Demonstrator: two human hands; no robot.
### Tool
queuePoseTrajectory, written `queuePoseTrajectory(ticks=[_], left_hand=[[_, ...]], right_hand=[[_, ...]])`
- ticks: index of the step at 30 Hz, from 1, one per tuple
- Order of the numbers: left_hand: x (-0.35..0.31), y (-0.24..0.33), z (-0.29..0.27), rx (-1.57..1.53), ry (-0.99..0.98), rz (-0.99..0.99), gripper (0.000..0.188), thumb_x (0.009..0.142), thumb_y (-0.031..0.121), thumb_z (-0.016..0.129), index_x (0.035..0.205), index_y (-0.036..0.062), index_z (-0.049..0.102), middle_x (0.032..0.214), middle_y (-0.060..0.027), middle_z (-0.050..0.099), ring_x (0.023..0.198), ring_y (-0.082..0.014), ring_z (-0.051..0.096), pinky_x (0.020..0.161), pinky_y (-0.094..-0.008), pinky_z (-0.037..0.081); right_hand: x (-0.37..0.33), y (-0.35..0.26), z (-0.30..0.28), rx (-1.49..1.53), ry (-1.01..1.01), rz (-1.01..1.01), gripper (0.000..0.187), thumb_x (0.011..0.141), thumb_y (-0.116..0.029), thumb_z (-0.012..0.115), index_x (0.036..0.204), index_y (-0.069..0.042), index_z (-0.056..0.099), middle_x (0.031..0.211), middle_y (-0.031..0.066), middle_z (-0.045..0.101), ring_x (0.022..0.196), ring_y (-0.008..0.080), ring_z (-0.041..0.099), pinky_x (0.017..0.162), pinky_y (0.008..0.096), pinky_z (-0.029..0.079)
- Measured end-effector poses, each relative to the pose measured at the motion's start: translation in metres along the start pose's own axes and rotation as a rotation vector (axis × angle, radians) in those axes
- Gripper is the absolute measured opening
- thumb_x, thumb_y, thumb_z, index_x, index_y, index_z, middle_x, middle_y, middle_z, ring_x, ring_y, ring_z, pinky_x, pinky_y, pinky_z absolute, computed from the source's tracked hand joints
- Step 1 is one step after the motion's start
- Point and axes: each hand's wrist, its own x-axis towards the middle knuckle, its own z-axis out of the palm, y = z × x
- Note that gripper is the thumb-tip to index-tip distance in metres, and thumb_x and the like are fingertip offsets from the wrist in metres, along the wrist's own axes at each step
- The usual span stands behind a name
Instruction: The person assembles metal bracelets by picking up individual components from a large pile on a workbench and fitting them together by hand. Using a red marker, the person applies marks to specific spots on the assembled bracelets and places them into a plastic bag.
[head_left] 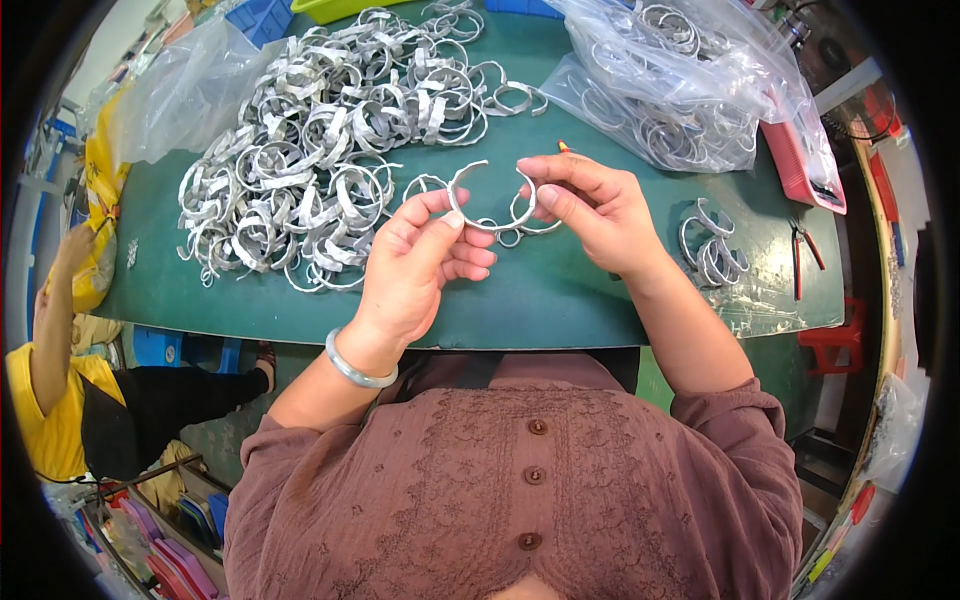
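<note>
Sagging beyond the fingers and to their right, a clear plastic bag (570,90) holds many loose silver-grey bracelets; farther right of them stands a pink plastic basket (797,170) with something dark in it, too small to identify. Far beyond the fingers, to the left, are a blue bin (258,20) and a lime-green tray (338,9), both cut by the view, their contents unclear. An open-ended silver-grey cuff bracelet (498,229) lies between the two hands, above the green tabletop (520,315), its gap facing away from the wearer. The left hand (425,245) pinches its left side between thumb and forefinger, the other fingers loosely curled; the right hand (590,205) closes thumb and forefinger on its right end. Just left of the left fingers and beyond spreads a heaped pile of bracelets (300,150). Well right of the right hand rest a few cuffs (715,250), with red-handled pliers (798,260) beside them.
</note>
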Motion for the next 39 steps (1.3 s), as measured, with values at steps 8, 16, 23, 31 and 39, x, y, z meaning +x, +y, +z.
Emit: queuePoseTrajectory(ticks=[8, 16, 23, 31, 39], left_hand=[[-0.003, -0.009, 0.004, 0.177, -0.028, 0.320, 0.028, 0.086, 0.003, 0.048, 0.113, 0.0000, 0.042, 0.089, -0.0115, 0.059, 0.076, -0.0162, 0.060, 0.068, -0.0262, 0.050], [-0.003, -0.017, 0.001, 0.471, -0.086, 0.658, 0.031, 0.084, -0.004, 0.047, 0.115, -0.0004, 0.040, 0.095, -0.0143, 0.057, 0.078, -0.0171, 0.060, 0.069, -0.0261, 0.050], [-0.002, -0.018, 0.000, 0.512, -0.064, 0.702, 0.030, 0.082, -0.002, 0.053, 0.112, -0.0034, 0.046, 0.095, -0.0104, 0.059, 0.084, -0.0145, 0.059, 0.072, -0.0243, 0.049], [-0.003, -0.015, -0.001, 0.462, -0.103, 0.618, 0.029, 0.085, -0.001, 0.047, 0.114, -0.0019, 0.042, 0.093, -0.0129, 0.058, 0.077, -0.0154, 0.059, 0.069, -0.0253, 0.049], [-0.001, -0.004, 0.001, 0.177, -0.023, 0.180, 0.024, 0.089, 0.011, 0.046, 0.110, 0.0003, 0.047, 0.088, -0.0115, 0.060, 0.073, -0.0165, 0.061, 0.064, -0.0266, 0.050]], right_hand=[[0.001, 0.001, -0.004, 0.031, -0.036, -0.017, 0.028, 0.083, 0.003, 0.050, 0.110, -0.001, 0.056, 0.099, 0.0053, 0.060, 0.088, 0.0096, 0.057, 0.075, 0.0225, 0.048], [0.001, 0.013, -0.004, 0.126, -0.034, -0.056, 0.033, 0.081, 0.005, 0.051, 0.112, -0.003, 0.055, 0.099, 0.0048, 0.061, 0.082, 0.0078, 0.056, 0.072, 0.0207, 0.046], [0.001, 0.015, -0.005, 0.151, -0.047, -0.031, 0.035, 0.081, 0.005, 0.051, 0.116, -0.002, 0.052, 0.101, 0.0063, 0.060, 0.083, 0.0084, 0.056, 0.073, 0.0211, 0.046], [0.002, 0.010, -0.002, 0.215, -0.039, -0.003, 0.034, 0.080, 0.004, 0.053, 0.114, -0.001, 0.051, 0.099, 0.0057, 0.058, 0.090, 0.0120, 0.057, 0.072, 0.0226, 0.046], [0.002, 0.003, -0.007, 0.322, -0.059, 0.172, 0.033, 0.079, -0.002, 0.059, 0.111, 0.000, 0.052, 0.091, 0.0056, 0.058, 0.083, 0.0110, 0.057, 0.070, 0.0227, 0.048]])
